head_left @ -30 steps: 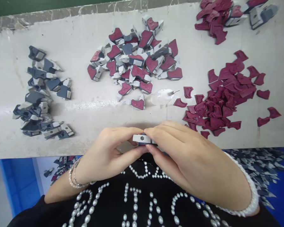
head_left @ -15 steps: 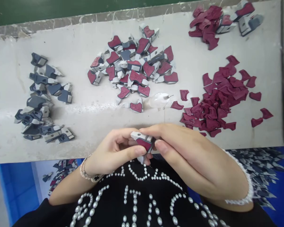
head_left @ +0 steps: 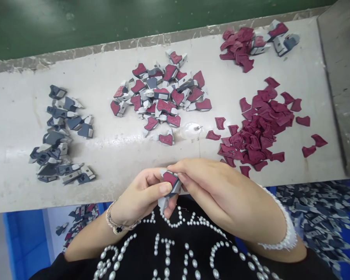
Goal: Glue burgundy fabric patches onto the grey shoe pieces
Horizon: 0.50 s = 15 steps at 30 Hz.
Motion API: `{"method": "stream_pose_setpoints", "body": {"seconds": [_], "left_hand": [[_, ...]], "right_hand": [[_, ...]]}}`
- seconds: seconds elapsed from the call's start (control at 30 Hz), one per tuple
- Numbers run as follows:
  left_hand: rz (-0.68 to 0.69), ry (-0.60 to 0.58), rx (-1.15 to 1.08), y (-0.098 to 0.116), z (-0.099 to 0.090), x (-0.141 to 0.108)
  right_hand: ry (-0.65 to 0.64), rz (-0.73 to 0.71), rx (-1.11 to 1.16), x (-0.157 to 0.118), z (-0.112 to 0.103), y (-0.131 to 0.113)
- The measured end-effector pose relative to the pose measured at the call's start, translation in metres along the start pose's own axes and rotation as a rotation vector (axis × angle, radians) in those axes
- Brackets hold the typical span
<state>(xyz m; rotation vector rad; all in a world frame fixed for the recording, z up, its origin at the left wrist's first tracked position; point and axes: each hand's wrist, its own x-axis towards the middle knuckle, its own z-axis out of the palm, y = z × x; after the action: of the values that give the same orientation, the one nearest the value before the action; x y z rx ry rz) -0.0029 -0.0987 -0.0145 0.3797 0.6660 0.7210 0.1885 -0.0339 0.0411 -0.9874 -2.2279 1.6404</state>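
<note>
Left hand point(head_left: 144, 193) pinches the part point(head_left: 171, 182) between thumb and fingers; right hand's point(head_left: 211, 194) closed fingertips touch its edge.

far side: green surface point(head_left: 134, 19) | bordering it: worn grey strip point(head_left: 151, 40) | right end: scuffed grey panel point(head_left: 347, 77)

open lane of tabletop point(head_left: 105, 140) between grey pile point(head_left: 61, 138) and central pile point(head_left: 163, 95), maroon pile point(head_left: 259, 128) blocking the right
</note>
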Motion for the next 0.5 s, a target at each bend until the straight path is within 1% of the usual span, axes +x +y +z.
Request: {"method": "stream_pose_setpoints", "body": {"seconds": [0.1,0.13,0.17,0.23,0.27,0.3,0.33,0.4,0.43,0.47,0.5], "left_hand": [[-0.017,-0.028,0.024,0.008,-0.003,-0.002],[-0.008,-0.004,0.069,0.015,-0.004,-0.002],[0.020,0.057,0.139,0.023,-0.006,-0.001],[0.119,0.261,0.317,0.042,-0.009,0.004],[0.174,0.370,0.401,0.053,-0.009,0.007],[0.217,0.451,0.472,0.064,-0.009,0.012],[0.240,0.497,0.528,0.074,-0.009,0.015],[0.270,0.516,0.651,0.092,-0.009,0.020],[0.286,0.535,0.780,0.099,-0.010,0.020],[0.303,0.584,0.957,0.105,-0.013,0.017],[0.314,0.667,1.153,0.110,-0.016,0.012]], "right_hand": [[0.027,0.002,0.037,-0.004,-0.004,-0.001],[0.065,-0.002,0.046,-0.006,-0.007,0.000],[0.115,-0.002,0.046,-0.008,-0.010,0.001],[0.247,0.032,0.010,-0.012,-0.019,0.007],[0.288,0.071,-0.024,-0.013,-0.023,0.012],[0.323,0.109,-0.053,-0.014,-0.027,0.016],[0.338,0.137,-0.077,-0.013,-0.030,0.021],[0.378,0.155,-0.119,-0.011,-0.033,0.031],[0.402,0.148,-0.141,-0.009,-0.033,0.036],[0.427,0.141,-0.164,-0.006,-0.032,0.041],[0.439,0.131,-0.183,-0.002,-0.030,0.046]]}}
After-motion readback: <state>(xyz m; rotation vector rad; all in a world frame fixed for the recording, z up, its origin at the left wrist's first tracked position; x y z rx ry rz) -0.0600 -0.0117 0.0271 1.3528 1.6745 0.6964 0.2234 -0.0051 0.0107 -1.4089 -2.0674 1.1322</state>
